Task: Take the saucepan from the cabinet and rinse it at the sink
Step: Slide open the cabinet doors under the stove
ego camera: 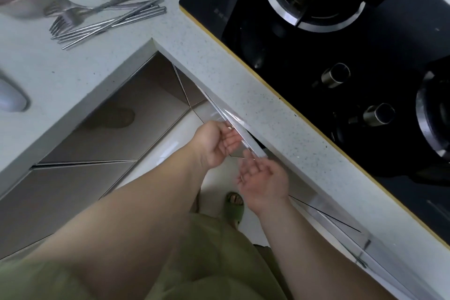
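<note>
Speckled counter (255, 105) wraps corner, hob (341, 56) at right. Step: opening cabinet door (243, 140) beneath. Left hand (215, 145) grip curled on door's top edge; right hand (264, 179) grip spread, just beside it. Next: swing door wide, reach inside. Saucepan unseen, presumably inside cabinet; sink out of frame.

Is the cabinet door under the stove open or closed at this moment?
Slightly open. The cabinet door top edge stands away from the countertop, leaving a dark gap, with the left hand and right hand at that edge.
</note>
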